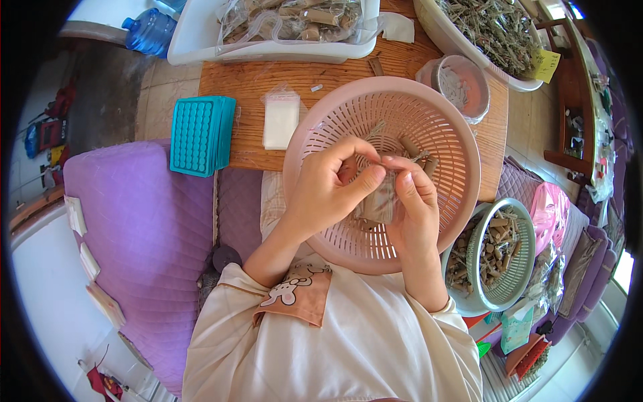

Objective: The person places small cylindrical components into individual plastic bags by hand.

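Observation:
Both hands meet over a pink slotted plastic basket (315, 231), fingertips pinched close together. My left hand (335, 184) is closed, thumb and forefinger pressed at the top edge of a small clear plastic bag (380, 204). On the other side, my right hand (415, 204) is closed on the same edge. The bag hangs below the fingers with brownish contents I cannot make out clearly. Short brown rolls (408, 145) and dried stems lie in the basket, partly hidden behind the hands.
On the wooden table (248, 77) stand a teal stack of trays (194, 134), white bag sleeves (281, 120) and a tub of small white pieces (455, 87). A white bin (268, 51) of bagged rolls and a basin of dried stalks (489, 33) lie beyond. Green baskets (526, 268) hold brown rolls at right.

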The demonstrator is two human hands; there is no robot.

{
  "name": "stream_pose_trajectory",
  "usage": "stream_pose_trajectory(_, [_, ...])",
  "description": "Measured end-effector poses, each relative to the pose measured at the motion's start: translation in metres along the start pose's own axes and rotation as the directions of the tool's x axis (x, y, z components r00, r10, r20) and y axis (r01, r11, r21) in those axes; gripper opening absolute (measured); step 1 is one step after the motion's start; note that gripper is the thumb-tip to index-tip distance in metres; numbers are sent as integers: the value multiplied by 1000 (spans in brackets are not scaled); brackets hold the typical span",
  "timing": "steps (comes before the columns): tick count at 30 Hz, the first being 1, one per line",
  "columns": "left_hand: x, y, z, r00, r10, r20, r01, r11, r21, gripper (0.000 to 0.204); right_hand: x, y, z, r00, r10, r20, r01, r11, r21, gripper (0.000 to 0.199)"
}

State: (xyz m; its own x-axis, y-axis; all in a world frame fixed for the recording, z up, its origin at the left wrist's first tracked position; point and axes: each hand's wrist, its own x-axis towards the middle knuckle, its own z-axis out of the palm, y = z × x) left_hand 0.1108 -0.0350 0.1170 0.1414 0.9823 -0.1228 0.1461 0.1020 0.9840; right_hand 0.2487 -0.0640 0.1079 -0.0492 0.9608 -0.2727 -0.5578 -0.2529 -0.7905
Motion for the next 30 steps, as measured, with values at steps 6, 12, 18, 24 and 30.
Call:
stream_pose_trajectory(6, [-3, -3, 4, 998, -46, 33, 52, 980, -192, 11, 0, -3, -5, 978, 172, 120, -203, 916, 345, 22])
stream_pose_trajectory(12, [-3, -2, -2, 964, 265, 29, -264, 964, -31, 10, -1, -1, -10, 926, 243, 289, -376, 659, 652, 19])
stream_pose_trajectory(18, [-2, 0, -13, 868, 496, 24, -494, 867, -63, 12, -2, 4, 0, 895, 232, 382, -447, 467, 763, 14])
stream_pose_trajectory(24, [-5, 16, -36, 803, 531, 271, -562, 825, 51, 14, -1, 5, 10, 901, 160, 404, -410, 617, 672, 23])
stream_pose_trajectory(30, [-15, 23, -55, 797, 428, 426, -575, 752, 322, 18, 7, -6, 24, 857, 452, 245, -515, 752, 413, 26])
